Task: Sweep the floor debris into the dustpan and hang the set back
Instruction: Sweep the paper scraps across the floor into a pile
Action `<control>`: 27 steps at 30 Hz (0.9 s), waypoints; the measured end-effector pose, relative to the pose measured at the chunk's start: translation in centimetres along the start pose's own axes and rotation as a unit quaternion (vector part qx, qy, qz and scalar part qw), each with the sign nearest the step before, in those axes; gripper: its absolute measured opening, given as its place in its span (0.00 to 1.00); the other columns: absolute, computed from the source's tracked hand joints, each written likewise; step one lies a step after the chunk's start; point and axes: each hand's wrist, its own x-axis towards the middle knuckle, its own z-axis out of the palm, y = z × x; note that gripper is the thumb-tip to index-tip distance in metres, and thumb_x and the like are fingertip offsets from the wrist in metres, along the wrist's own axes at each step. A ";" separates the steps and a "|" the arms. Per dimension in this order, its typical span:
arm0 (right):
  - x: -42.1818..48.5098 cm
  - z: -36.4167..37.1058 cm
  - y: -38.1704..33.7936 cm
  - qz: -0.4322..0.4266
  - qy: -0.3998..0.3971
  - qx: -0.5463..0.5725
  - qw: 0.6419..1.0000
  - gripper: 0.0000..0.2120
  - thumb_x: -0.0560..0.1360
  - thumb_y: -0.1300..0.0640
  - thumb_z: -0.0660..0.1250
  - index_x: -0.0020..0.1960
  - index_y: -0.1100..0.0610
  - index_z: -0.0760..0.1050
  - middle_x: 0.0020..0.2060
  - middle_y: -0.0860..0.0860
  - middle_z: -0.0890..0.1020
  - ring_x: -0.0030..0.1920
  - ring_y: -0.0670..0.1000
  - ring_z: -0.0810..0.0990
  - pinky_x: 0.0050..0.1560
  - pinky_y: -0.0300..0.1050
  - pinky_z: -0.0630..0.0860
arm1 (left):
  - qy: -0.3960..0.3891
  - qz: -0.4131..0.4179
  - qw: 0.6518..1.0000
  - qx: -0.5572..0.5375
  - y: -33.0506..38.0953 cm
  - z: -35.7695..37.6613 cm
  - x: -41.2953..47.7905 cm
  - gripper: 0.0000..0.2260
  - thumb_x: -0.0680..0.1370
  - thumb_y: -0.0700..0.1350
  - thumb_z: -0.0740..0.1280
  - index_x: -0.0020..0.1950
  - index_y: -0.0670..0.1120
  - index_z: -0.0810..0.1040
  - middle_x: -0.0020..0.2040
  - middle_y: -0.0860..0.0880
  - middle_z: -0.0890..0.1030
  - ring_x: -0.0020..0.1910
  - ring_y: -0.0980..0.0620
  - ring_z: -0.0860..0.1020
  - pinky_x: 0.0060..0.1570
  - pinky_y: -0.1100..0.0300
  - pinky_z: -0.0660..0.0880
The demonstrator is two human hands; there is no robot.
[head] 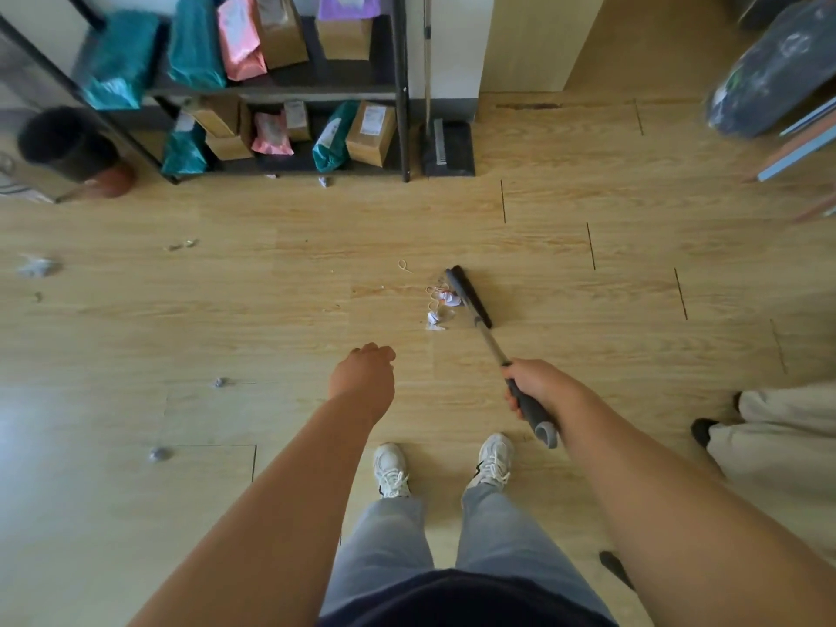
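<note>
Stray scraps (38,267) lie at nine to ten o'clock of the feet, well apart from the gathered pile (441,305). A stroke aimed only at the pile would likely leave them behind. The left grip (364,373) hangs idle, fingers loosely curled on nothing. The pile is light paper and string, so a fast sweep could flick it wide. The dustpan (448,149) stands far off at twelve o'clock, making for a long push. The broom (468,295) touches the pile's right edge. The right grip (534,389) is clamped round the broom's handle, with the broom's head at eleven o'clock from it.
</note>
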 end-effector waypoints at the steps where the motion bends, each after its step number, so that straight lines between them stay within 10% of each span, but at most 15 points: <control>1: -0.1 1.5 -0.2 -0.005 -0.006 -0.010 1.000 0.07 0.81 0.58 0.57 0.51 0.60 0.72 0.28 0.55 0.73 0.26 0.52 0.70 0.26 0.41 0.68 | 0.000 -0.003 1.000 0.000 -1.1 -0.2 0.0 0.15 0.82 0.43 0.56 0.68 0.48 0.73 0.66 0.48 0.73 0.66 0.46 0.71 0.62 0.52 0.71; 16: -3.7 8.0 -5.0 -0.061 -0.045 -0.022 0.997 0.16 0.82 0.56 0.58 0.68 0.58 0.70 0.33 0.55 0.74 0.26 0.49 0.70 0.24 0.38 0.67 | 0.019 0.006 1.000 0.011 -8.1 -4.0 2.4 0.16 0.82 0.42 0.56 0.69 0.48 0.71 0.66 0.48 0.73 0.65 0.47 0.71 0.61 0.52 0.72; 27: 2.3 2.2 -11.6 -0.039 0.067 -0.051 0.996 0.10 0.82 0.58 0.56 0.58 0.62 0.72 0.32 0.57 0.75 0.29 0.54 0.72 0.28 0.45 0.70 | 0.046 -0.036 0.998 -0.038 -6.2 -5.8 5.6 0.16 0.82 0.43 0.57 0.69 0.50 0.72 0.65 0.49 0.73 0.64 0.48 0.71 0.58 0.54 0.71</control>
